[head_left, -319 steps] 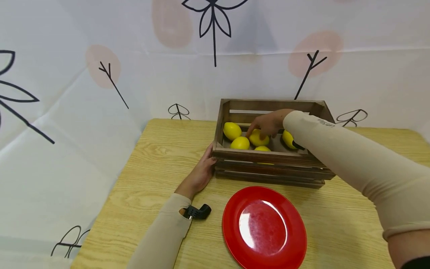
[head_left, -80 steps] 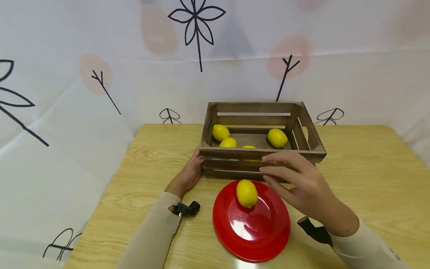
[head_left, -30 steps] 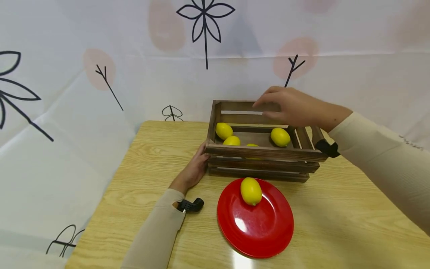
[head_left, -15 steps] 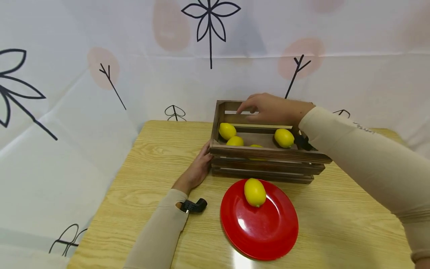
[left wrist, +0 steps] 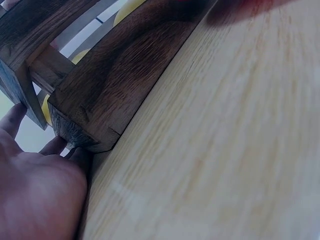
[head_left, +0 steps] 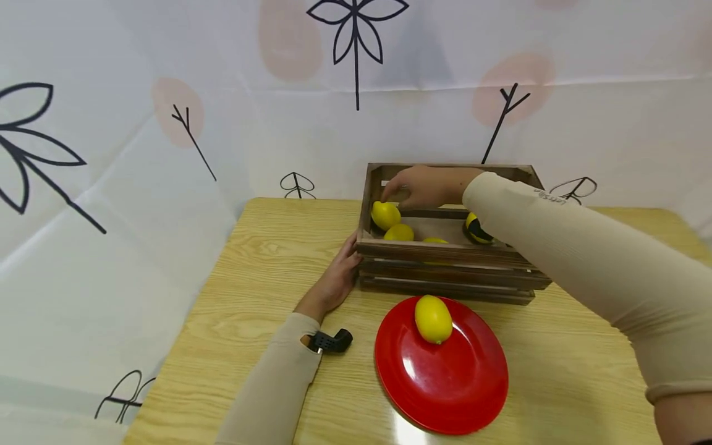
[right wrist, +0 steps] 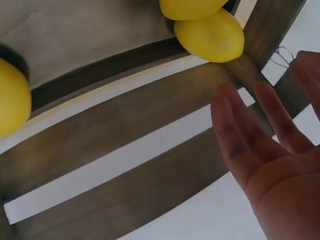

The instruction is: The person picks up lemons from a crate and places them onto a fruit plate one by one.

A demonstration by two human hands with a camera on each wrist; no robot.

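A slatted wooden crate (head_left: 445, 250) stands on the table with several lemons in it. My right hand (head_left: 425, 186) is inside its upper back left, fingers spread and holding nothing, just above the back left lemon (head_left: 386, 216). In the right wrist view the fingers stand apart from that lemon (right wrist: 212, 37). My left hand (head_left: 336, 281) rests on the crate's left end; in the left wrist view its fingertips touch the wood (left wrist: 95, 107). In front of the crate lies a red plate (head_left: 445, 395) bearing one lemon (head_left: 433, 319).
Other lemons in the crate are at front left (head_left: 399, 233), at front middle (head_left: 436, 241) behind the front slats, and at right (head_left: 471, 220), partly covered by the right wrist's black camera. A patterned white cloth (head_left: 222, 49) hangs behind the wooden table (head_left: 261, 259).
One lemon has passed from the crate to the plate since the oldest frame. Over the last second my right hand has moved left and down into the crate. My left hand stays at the crate.
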